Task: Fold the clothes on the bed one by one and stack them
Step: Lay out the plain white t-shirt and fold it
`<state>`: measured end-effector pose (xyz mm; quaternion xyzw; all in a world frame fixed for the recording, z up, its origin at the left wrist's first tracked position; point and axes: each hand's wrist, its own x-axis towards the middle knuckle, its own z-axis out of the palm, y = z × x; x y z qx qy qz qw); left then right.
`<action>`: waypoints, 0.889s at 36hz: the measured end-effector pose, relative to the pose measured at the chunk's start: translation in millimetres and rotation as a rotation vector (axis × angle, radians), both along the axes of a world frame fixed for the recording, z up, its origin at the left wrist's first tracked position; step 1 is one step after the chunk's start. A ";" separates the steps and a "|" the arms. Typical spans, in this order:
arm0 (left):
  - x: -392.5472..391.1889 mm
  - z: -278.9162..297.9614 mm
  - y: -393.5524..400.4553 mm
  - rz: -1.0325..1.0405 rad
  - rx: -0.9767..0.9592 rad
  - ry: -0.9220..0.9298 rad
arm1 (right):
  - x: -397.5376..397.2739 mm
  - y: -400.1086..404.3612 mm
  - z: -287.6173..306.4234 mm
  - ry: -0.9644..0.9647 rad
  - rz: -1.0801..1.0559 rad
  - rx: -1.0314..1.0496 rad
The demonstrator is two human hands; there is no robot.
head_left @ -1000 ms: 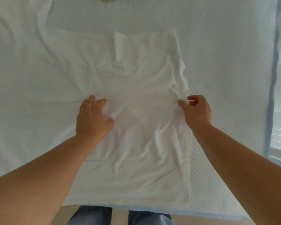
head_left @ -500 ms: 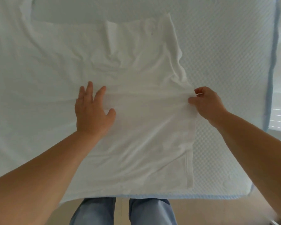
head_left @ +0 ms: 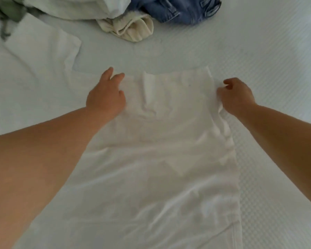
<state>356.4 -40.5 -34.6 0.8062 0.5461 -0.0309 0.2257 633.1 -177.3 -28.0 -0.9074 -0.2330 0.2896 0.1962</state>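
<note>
A white t-shirt (head_left: 160,159) lies flat on the bed, its right side folded in and its left sleeve (head_left: 43,51) spread out at the upper left. My left hand (head_left: 106,96) rests on the shirt near its top, fingers loosely bent against the cloth. My right hand (head_left: 237,96) pinches the shirt's folded right edge near the top corner, thumb and fingers curled on the fabric.
The pale quilted bed cover (head_left: 267,60) stretches to the right. At the far edge lie a cream garment (head_left: 129,27), blue jeans (head_left: 183,8), a white cloth heap (head_left: 75,6) and a green garment (head_left: 7,9).
Both hands have moved up the shirt from its middle to near its top edge. The view has tilted up, bringing the pile of clothes at the far edge into sight.
</note>
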 end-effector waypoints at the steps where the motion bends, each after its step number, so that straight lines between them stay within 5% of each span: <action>1: 0.4 -1.5 14.6 0.008 -0.026 0.047 | 1.4 11.8 -1.7 -0.019 0.032 0.009; 6: -9.5 -9.5 55.1 -0.066 -0.084 0.288 | 5.2 50.1 -11.8 -0.063 0.304 -0.096; 13: -37.5 -4.5 78.0 -0.129 -0.039 0.390 | 2.7 59.2 2.4 -0.123 0.545 -0.153; 19: -56.2 5.1 91.7 -0.127 0.044 0.290 | 13.9 59.8 21.3 0.034 0.328 -0.009; 27: -68.4 3.3 97.8 -0.060 0.005 0.153 | 18.9 51.7 19.0 -0.025 0.148 -0.054; 32: -69.9 1.2 107.0 -0.059 -0.084 0.304 | 13.4 59.2 14.5 0.040 -0.001 0.024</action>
